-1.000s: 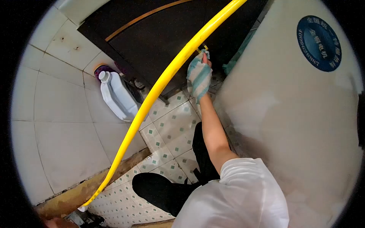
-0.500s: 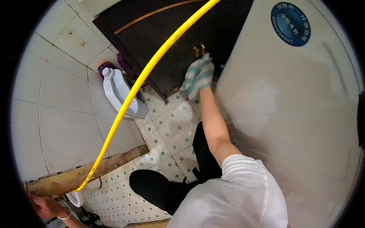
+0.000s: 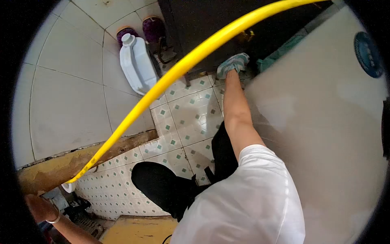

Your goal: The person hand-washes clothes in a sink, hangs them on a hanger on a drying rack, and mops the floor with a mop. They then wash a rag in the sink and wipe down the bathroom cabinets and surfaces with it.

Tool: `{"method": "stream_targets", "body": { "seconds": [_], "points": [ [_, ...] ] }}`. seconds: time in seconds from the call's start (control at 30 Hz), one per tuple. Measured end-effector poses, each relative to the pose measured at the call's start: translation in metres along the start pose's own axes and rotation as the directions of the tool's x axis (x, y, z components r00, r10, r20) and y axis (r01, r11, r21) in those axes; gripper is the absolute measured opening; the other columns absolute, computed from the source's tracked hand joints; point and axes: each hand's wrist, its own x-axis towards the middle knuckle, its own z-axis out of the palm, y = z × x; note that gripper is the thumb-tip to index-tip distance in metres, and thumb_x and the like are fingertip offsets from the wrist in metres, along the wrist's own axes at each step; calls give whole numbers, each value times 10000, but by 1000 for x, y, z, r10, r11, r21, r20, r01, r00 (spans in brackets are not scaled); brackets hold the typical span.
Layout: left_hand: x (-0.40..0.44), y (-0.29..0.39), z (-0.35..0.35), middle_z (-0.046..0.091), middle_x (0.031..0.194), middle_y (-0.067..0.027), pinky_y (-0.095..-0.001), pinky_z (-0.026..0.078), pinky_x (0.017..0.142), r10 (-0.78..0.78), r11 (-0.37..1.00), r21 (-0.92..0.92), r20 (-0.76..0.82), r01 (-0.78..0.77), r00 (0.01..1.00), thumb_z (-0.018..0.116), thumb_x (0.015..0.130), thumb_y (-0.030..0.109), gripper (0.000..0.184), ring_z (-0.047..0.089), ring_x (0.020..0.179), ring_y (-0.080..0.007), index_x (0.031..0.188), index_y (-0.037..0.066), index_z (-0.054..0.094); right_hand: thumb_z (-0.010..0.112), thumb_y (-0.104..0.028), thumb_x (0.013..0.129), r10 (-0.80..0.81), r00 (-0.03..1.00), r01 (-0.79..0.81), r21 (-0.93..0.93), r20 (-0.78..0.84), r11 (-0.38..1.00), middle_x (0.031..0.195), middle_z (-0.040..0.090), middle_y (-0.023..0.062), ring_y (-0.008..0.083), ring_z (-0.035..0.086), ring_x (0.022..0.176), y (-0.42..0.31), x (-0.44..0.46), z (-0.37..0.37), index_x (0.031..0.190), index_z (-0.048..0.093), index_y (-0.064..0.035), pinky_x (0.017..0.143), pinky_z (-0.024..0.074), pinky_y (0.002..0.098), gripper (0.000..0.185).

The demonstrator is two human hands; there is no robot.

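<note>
At the foot of the dark cabinet (image 3: 195,36), my right hand (image 3: 235,70) is closed on a green-and-white striped cloth (image 3: 232,65). Most of its fingers are hidden by the cloth, which lies close to the lower cabinet front. My left hand (image 3: 40,208) is at the lower left, by the end of a worn wooden door frame (image 3: 97,155). Its fingers are dark and partly cut off by the view's edge, so I cannot tell how they are set. A yellow hose (image 3: 162,85) arcs across the view in front of everything.
A pale plastic jug (image 3: 136,65) stands against the tiled wall (image 3: 69,101), with purple slippers (image 3: 153,30) behind it. To the right rises a large whitish appliance side (image 3: 313,134) with a round blue sticker (image 3: 369,55). The floor (image 3: 191,114) has small green diamonds.
My right hand and the cloth have moved from near the cabinet's gold handles down toward its base. The view has shifted, and my left hand stays near the door frame.
</note>
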Motion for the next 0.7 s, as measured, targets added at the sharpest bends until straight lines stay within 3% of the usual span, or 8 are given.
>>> {"method": "stream_targets", "body": {
  "seconds": [0.1,0.23,0.33,0.4,0.57,0.7],
  "points": [
    [-3,-1,-2,578,1127,-164,-318,433,852,-3,1000,0,8,3,1000,475,859,45,268,598,906,-230,1094,-59,550,506,-282,850,185,982,-131,570,-38,811,1043,522,55,190,490,953,-32,-33,4,1016,541,-119,834,375,395,235],
    [-6,0,0,580,1121,-161,-323,421,860,-1,1000,-11,9,1,1000,470,852,41,257,597,893,-230,1076,-53,554,510,-276,845,223,975,-98,868,-15,488,1068,504,69,205,479,975,-90,-125,-21,1045,517,-108,853,361,400,261],
    [-6,3,-1,581,1116,-159,-328,411,865,8,1000,-16,3,-8,1000,466,848,38,249,597,883,-230,1063,-49,557,513,-272,841,169,984,-103,960,60,261,1087,491,80,217,470,991,-112,-188,-39,1066,500,-99,868,350,404,284],
    [-5,5,1,581,1112,-157,-331,405,869,11,1000,-19,2,-11,1000,464,845,36,244,597,877,-230,1054,-46,559,515,-269,839,135,988,-103,977,79,184,1099,482,87,224,464,1001,-106,-190,-41,1081,488,-94,877,343,407,300],
    [-7,8,4,583,1104,-154,-338,389,879,5,1000,-5,4,-5,1000,457,837,31,233,596,861,-229,1032,-39,564,520,-261,832,181,982,-82,974,44,209,1130,460,105,243,449,1028,-46,-73,-2,1117,459,-79,901,326,413,343],
    [-7,6,3,584,1097,-151,-344,376,886,3,1000,17,8,-3,1000,452,830,27,225,596,848,-229,1014,-33,567,524,-255,827,195,973,-164,962,121,220,1155,442,119,258,437,1049,-13,9,27,1146,435,-68,920,312,419,380]
  ]
}}
